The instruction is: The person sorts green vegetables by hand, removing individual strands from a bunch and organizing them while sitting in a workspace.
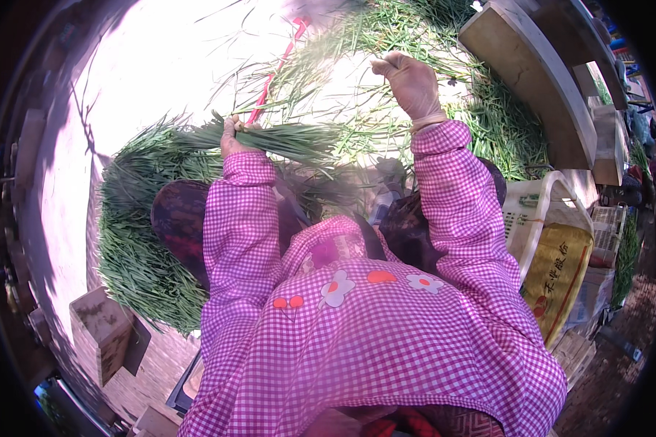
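My left hand [238, 137] grips a bunch of long, thin green leaves [300, 139], which look like garlic chives, held sideways. Below and left of that hand lies a large heap of the same greens [147, 235], its leaves mostly lined up. Raised to the right, my right hand [413, 84] has its fingers drawn together, apart from the bunch. A thin glove seems to cover it, with a band at the wrist. No leaf plainly shows in its fingers. Loose, paler leaves [355, 131] lie scattered between and beyond both hands.
A red strip [273, 76] lies on the sunlit ground ahead. On the right stand a wooden board [530, 82], a white plastic basket [525, 202] and a yellow bag bearing writing [560, 273]. A wooden block [101, 333] sits at the lower left. My knees flank the work area.
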### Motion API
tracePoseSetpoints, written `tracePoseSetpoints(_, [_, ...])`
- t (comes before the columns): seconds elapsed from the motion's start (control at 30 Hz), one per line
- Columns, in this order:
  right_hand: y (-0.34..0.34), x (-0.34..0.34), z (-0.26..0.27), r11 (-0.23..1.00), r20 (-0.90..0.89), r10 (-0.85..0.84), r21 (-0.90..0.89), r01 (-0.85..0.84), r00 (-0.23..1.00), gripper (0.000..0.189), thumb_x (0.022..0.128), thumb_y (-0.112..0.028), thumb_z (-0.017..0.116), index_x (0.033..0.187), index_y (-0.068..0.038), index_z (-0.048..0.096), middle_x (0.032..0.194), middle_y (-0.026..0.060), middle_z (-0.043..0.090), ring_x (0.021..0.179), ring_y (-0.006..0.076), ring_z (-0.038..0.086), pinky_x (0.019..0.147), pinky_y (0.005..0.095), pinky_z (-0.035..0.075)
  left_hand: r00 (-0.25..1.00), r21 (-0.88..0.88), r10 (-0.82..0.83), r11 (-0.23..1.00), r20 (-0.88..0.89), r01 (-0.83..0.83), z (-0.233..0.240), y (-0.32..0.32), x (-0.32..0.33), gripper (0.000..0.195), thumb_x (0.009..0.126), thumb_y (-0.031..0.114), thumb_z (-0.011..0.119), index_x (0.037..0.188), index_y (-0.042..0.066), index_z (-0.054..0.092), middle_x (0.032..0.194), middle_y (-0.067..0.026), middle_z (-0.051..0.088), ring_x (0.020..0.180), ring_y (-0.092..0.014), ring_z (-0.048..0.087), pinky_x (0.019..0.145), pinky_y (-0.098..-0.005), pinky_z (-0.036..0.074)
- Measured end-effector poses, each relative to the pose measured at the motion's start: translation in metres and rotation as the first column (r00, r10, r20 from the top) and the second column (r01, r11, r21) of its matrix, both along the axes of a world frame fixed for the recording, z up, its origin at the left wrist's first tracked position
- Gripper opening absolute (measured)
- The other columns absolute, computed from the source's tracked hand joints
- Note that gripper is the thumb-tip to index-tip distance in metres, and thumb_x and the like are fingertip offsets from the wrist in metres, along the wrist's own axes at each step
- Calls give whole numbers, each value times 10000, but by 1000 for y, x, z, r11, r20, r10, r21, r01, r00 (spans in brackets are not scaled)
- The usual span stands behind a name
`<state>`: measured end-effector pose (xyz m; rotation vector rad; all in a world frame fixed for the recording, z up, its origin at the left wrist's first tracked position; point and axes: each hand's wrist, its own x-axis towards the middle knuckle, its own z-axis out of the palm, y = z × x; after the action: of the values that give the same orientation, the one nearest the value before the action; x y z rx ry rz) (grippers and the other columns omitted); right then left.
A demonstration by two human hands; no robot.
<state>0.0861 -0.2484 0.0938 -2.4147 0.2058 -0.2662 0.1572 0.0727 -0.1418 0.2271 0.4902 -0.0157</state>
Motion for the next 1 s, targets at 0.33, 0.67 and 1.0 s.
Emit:
tracePoseSetpoints(0.33, [39, -13, -22, 756, -64, 612, -245, -607, 788, 364, 824, -370, 658, 1056, -91, 681, 987, 109, 680, 891, 258, 648, 831, 345, 495, 987, 191, -60, 978, -152, 88, 52, -15, -12, 157, 926, 195, 574, 896, 43, 552, 636, 10, 480, 516, -112, 474, 508, -265, 475])
tracePoseSetpoints(0.67, [7, 7, -26, 851, 205, 120, -526, 6, 971, 286, 887, -353, 557, 813, -101, 672, 751, 86, 654, 684, 240, 647, 609, 358, 509, 994, 114, 5, 993, -113, 8, 18, -5, -6, 170, 939, 194, 536, 878, 36, 551, 632, 2, 501, 488, -110, 484, 497, -251, 494])
tracePoseSetpoints(1.0, [58, -16, -42, 758, -6, 568, -387, -525, 823, 381, 857, -459, 575, 1021, -132, 679, 924, 86, 678, 849, 251, 648, 778, 375, 494, 998, 63, -29, 997, -55, 32, 7, -7, -5, 175, 939, 209, 543, 854, 55, 543, 601, 5, 501, 463, -107, 473, 491, -266, 484])
